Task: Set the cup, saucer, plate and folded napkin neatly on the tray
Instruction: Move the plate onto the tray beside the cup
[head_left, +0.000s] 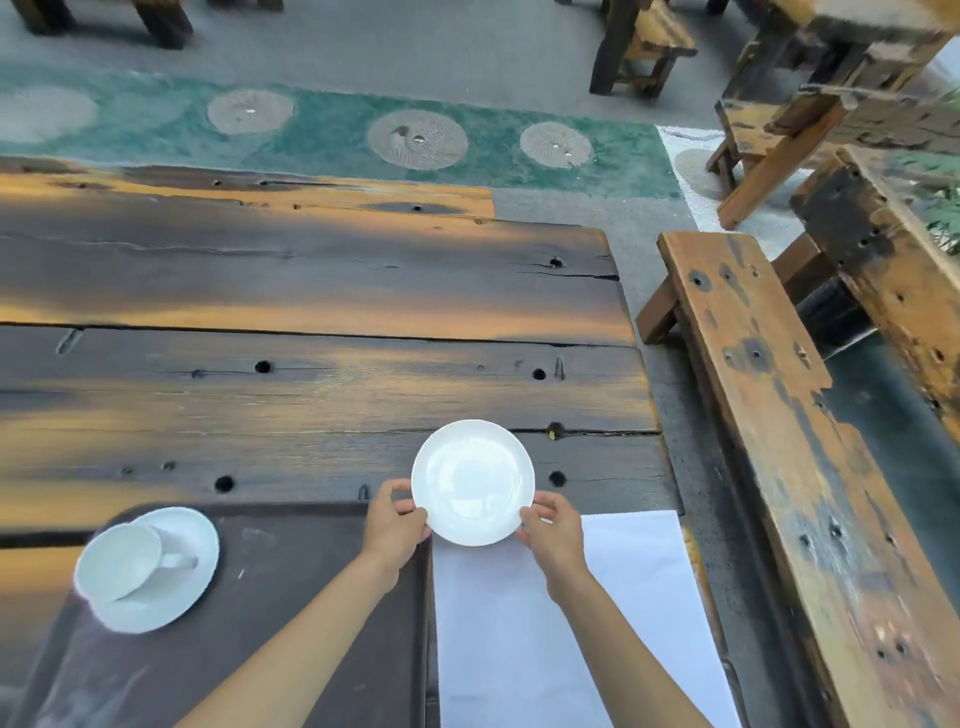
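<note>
A small white plate is held level over the table, just past the far right corner of the dark brown tray. My left hand grips its near left rim and my right hand grips its near right rim. On the tray's left part a white cup rests on a white saucer, its handle pointing right. A white napkin lies spread flat on the table to the right of the tray, under my right forearm.
The table is made of rough dark planks with holes and cracks; its right edge runs close to the napkin. A wooden bench stands to the right across a narrow gap. More benches and a green floor strip lie beyond.
</note>
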